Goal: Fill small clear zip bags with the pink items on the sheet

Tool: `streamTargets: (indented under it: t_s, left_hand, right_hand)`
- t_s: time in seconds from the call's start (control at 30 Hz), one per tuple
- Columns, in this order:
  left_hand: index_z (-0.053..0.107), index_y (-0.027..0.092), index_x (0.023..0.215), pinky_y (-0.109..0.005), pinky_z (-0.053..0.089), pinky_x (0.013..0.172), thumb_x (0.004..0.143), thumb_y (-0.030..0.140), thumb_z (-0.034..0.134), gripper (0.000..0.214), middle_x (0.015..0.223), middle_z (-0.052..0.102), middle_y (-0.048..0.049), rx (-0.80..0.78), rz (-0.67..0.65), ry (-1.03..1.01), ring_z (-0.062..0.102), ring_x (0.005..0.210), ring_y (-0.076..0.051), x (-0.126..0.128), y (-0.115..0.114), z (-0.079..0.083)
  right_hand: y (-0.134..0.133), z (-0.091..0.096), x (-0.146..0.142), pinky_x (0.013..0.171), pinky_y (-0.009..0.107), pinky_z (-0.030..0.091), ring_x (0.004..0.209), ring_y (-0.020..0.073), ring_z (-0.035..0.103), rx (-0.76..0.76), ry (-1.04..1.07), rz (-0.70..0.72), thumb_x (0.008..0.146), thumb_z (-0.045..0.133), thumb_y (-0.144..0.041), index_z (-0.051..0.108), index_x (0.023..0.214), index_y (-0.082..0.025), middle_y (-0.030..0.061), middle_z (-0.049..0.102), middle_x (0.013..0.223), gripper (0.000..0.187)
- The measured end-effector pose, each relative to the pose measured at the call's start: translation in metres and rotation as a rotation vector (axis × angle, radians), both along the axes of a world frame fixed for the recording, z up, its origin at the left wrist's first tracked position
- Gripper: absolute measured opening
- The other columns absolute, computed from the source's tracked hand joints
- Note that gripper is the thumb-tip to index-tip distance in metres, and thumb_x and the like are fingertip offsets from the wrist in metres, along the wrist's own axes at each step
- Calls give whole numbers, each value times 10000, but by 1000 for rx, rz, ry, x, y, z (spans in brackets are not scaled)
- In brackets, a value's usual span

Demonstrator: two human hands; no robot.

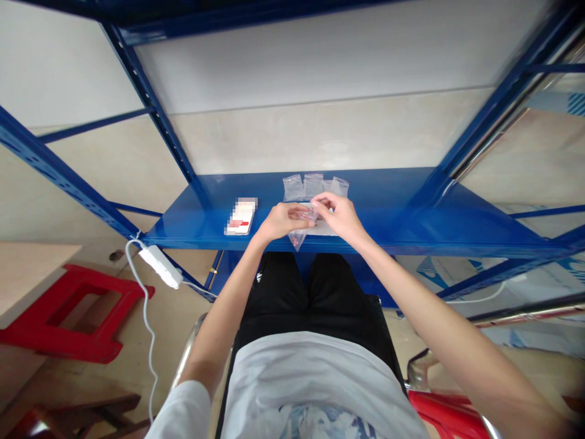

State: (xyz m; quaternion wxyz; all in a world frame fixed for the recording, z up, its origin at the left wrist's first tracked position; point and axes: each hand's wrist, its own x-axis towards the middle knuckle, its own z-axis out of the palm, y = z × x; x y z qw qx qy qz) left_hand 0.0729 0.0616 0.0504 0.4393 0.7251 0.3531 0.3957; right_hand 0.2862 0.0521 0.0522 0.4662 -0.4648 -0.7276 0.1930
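Over a blue steel shelf [388, 210], the left hand [283, 221] and right hand [338, 216] meet at a small clear plastic bag [297, 239]. Their fingers [322, 203] pinch its top closed, letting the pinkish contents sag into the corner that hangs past the shelf edge. More clear bags [304, 187] wait behind, clear of the hands; a blurred white packet [241, 216] lies left.
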Motion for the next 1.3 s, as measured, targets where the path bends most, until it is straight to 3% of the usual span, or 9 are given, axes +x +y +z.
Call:
streamTargets:
  t_s: [0.1,0.2,0.4,0.8,1.3]
  left_hand:
    - [844,131,1084,-367,605,914,675,464,978,544,1027,841,-129,21,72,41,785,978,-285,-6,2,2]
    - [847,140,1078,-364,606,920,687,454,967,515,1039,843,-127,43,124,59,786,991,-290,-13,3,4]
    - [851,148,1083,-369,605,927,691,456,968,512,1105,841,-137,55,164,56,784,1016,-295,-19,5,2]
    - [843,141,1122,-364,602,911,738,466,930,511,1141,836,-145,67,155,79,780,1046,-300,-21,3,4]
    - [837,141,1124,-383,600,934,734,483,933,527,1176,828,-154,50,135,64,775,1069,-309,-20,5,2]
  right_hand:
    - [7,-5,9,772,323,484,758,211,654,24,-160,-70,933,667,-243,811,991,-207,38,720,811,160]
    - [9,-13,10,807,321,471,829,216,659,-1,-375,-46,949,654,-182,841,948,-211,65,699,892,189]
    - [1,-28,-4,853,332,482,1020,261,655,-48,-572,-63,1011,642,-247,843,1066,-228,108,697,1071,209]
    - [5,-35,-6,879,340,499,1009,262,663,-43,-555,-125,1005,622,-275,820,1041,-221,102,710,1038,208]
    - [5,-36,-7,859,342,484,970,251,675,-59,-566,-95,1006,587,-256,799,1006,-199,104,714,1036,219]
